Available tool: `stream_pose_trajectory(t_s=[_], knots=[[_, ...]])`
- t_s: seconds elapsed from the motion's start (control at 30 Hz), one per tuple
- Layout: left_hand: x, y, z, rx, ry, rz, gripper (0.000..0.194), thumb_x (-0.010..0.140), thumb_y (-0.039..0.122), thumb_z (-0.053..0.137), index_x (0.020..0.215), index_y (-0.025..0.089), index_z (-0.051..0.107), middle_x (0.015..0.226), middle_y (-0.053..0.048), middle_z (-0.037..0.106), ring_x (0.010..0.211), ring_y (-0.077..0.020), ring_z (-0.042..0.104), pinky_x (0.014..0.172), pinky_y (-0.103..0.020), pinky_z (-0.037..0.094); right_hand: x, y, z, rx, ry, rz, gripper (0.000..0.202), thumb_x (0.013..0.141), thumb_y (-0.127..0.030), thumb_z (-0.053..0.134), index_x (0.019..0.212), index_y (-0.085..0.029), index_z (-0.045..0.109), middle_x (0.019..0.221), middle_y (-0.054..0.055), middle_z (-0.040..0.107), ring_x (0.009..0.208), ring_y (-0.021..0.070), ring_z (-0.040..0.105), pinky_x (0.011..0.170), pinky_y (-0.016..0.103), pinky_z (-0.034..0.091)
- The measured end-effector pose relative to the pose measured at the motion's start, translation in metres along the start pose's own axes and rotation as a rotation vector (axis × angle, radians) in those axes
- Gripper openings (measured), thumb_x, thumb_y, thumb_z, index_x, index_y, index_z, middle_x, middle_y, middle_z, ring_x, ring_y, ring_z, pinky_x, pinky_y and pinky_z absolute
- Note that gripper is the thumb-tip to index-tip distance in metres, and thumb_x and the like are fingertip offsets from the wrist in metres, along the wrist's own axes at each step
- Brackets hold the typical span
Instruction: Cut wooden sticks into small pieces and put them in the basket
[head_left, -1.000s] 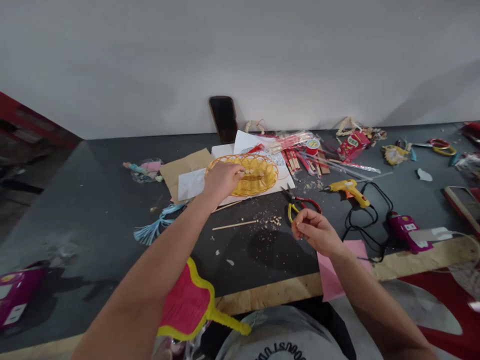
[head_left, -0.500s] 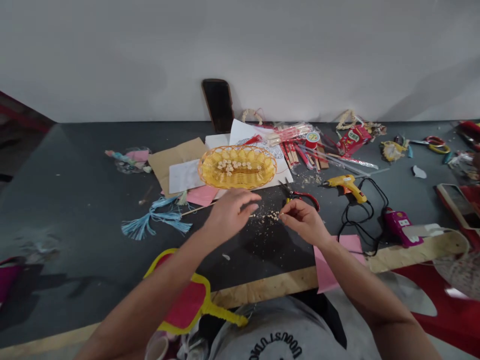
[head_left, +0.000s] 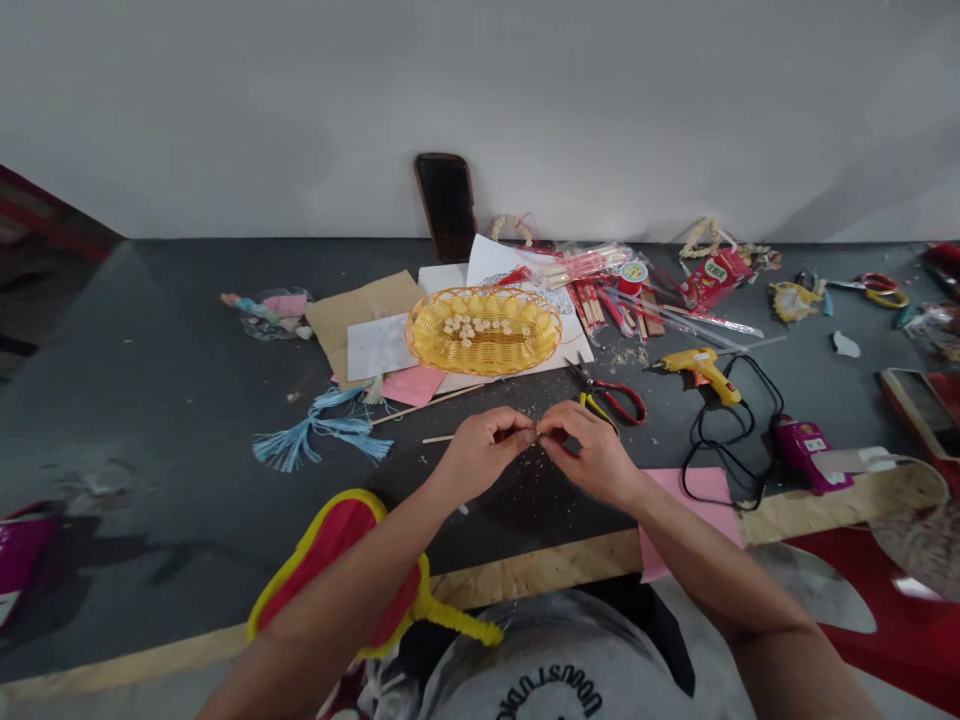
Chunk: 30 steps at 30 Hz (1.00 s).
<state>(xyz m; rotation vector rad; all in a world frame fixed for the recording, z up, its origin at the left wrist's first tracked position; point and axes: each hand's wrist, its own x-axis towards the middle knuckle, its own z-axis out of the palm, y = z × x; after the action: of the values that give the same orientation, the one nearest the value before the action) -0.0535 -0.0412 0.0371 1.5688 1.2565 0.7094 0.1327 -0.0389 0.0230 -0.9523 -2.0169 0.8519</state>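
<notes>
My left hand (head_left: 489, 448) and my right hand (head_left: 589, 450) meet fingertip to fingertip above the dark table, both pinched closed. Whatever lies between the fingertips is too small to name. Pale crumbs are scattered on the table around and below them. Just beyond sits a yellow woven basket (head_left: 484, 352) holding several small cream flower-like pieces (head_left: 466, 328). Pliers (head_left: 619, 400) with red and yellow handles lie right behind my right hand. A thin wooden stick (head_left: 436, 439) pokes out to the left of my left hand.
A yellow glue gun (head_left: 699, 372) with a black cord lies at right, near a purple box (head_left: 808, 452). Blue tassels (head_left: 319, 430) are at left. A red fan-shaped piece with yellow edging (head_left: 330, 545) overhangs the front edge. A phone (head_left: 446, 205) leans on the wall.
My left hand has moved right and down, and my right hand slightly left, so their fingertips now meet. My left fingers have closed from apart to a pinch. The view has shifted slightly.
</notes>
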Motion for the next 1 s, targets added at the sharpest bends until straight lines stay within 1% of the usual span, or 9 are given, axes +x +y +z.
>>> stream_pose_trajectory(t_s=[0.1, 0.2, 0.33, 0.47, 0.63, 0.77, 0.87, 0.93, 1.0], knots=[[-0.002, -0.003, -0.001, -0.016, 0.007, -0.021, 0.020, 0.083, 0.033, 0.058, 0.081, 0.017, 0.069, 0.077, -0.001, 0.068, 0.070, -0.0137, 0.059, 0.064, -0.023, 0.043, -0.002, 0.000, -0.003, 0.030, 0.004, 0.041, 0.016, 0.089, -0.016, 0.050, 0.100, -0.022, 0.060, 0.095, 0.004, 0.064, 0.090, 0.0149, 0.060, 0.079, 0.028, 0.048], [-0.005, -0.005, -0.001, 0.028, 0.034, -0.014, 0.018, 0.083, 0.032, 0.059, 0.084, 0.017, 0.069, 0.078, -0.001, 0.069, 0.072, -0.0140, 0.061, 0.064, -0.023, 0.044, -0.003, -0.001, -0.006, 0.072, -0.007, 0.200, 0.012, 0.093, -0.025, 0.049, 0.096, -0.021, 0.060, 0.087, 0.002, 0.064, 0.079, 0.0130, 0.059, 0.071, 0.024, 0.045], [-0.006, -0.003, 0.004, 0.164, 0.064, 0.106, 0.012, 0.083, 0.026, 0.059, 0.079, 0.019, 0.067, 0.079, -0.001, 0.068, 0.077, -0.0150, 0.062, 0.070, -0.025, 0.046, -0.004, -0.002, -0.002, 0.086, -0.114, 0.312, 0.024, 0.094, -0.036, 0.048, 0.081, -0.019, 0.059, 0.070, -0.002, 0.056, 0.064, 0.0104, 0.052, 0.059, 0.022, 0.038], [-0.006, -0.002, 0.012, 0.315, 0.087, 0.185, 0.009, 0.082, 0.019, 0.058, 0.077, 0.019, 0.065, 0.081, -0.002, 0.068, 0.080, -0.0164, 0.062, 0.075, -0.028, 0.047, -0.007, 0.000, 0.003, 0.089, -0.114, 0.331, 0.026, 0.094, -0.035, 0.047, 0.077, -0.019, 0.055, 0.069, -0.003, 0.054, 0.063, 0.0096, 0.051, 0.058, 0.021, 0.037], [-0.006, -0.013, 0.005, 0.580, 0.042, 0.271, 0.013, 0.086, 0.021, 0.055, 0.092, 0.019, 0.067, 0.095, -0.006, 0.071, 0.091, -0.0214, 0.062, 0.085, -0.036, 0.048, -0.007, 0.015, -0.007, -0.161, -0.121, 0.220, 0.018, 0.094, -0.029, 0.049, 0.082, -0.019, 0.058, 0.073, 0.000, 0.061, 0.067, 0.0126, 0.055, 0.063, 0.023, 0.041], [-0.014, -0.030, -0.013, 0.729, 0.115, 0.258, 0.018, 0.088, 0.025, 0.053, 0.096, 0.021, 0.068, 0.105, -0.008, 0.070, 0.100, -0.0246, 0.060, 0.090, -0.041, 0.047, -0.002, 0.028, -0.010, -0.546, -0.202, 0.102, 0.015, 0.094, -0.021, 0.047, 0.085, -0.018, 0.059, 0.082, 0.008, 0.065, 0.080, 0.0196, 0.059, 0.076, 0.030, 0.043], [-0.026, -0.041, -0.026, 0.771, 0.147, 0.219, 0.020, 0.088, 0.028, 0.052, 0.097, 0.021, 0.069, 0.107, -0.009, 0.069, 0.102, -0.0260, 0.060, 0.090, -0.043, 0.047, 0.005, 0.033, -0.013, -0.582, -0.270, 0.025, 0.010, 0.092, -0.021, 0.051, 0.094, -0.018, 0.061, 0.090, 0.009, 0.066, 0.088, 0.0208, 0.059, 0.081, 0.031, 0.044], [-0.033, -0.047, -0.033, 0.789, 0.173, 0.205, 0.021, 0.088, 0.029, 0.052, 0.096, 0.021, 0.069, 0.106, -0.009, 0.069, 0.101, -0.0267, 0.061, 0.090, -0.043, 0.047, 0.013, 0.038, -0.024, -0.537, -0.228, 0.013, 0.014, 0.091, -0.022, 0.054, 0.103, -0.018, 0.060, 0.101, 0.009, 0.066, 0.096, 0.0207, 0.059, 0.085, 0.030, 0.044], [-0.039, -0.051, -0.038, 0.798, 0.186, 0.207, 0.022, 0.089, 0.031, 0.050, 0.094, 0.021, 0.069, 0.105, -0.009, 0.070, 0.101, -0.0265, 0.061, 0.091, -0.044, 0.047, 0.022, 0.048, -0.042, -0.563, -0.104, 0.128, 0.017, 0.093, -0.021, 0.049, 0.105, -0.019, 0.061, 0.103, 0.009, 0.067, 0.096, 0.0197, 0.060, 0.085, 0.029, 0.044]])
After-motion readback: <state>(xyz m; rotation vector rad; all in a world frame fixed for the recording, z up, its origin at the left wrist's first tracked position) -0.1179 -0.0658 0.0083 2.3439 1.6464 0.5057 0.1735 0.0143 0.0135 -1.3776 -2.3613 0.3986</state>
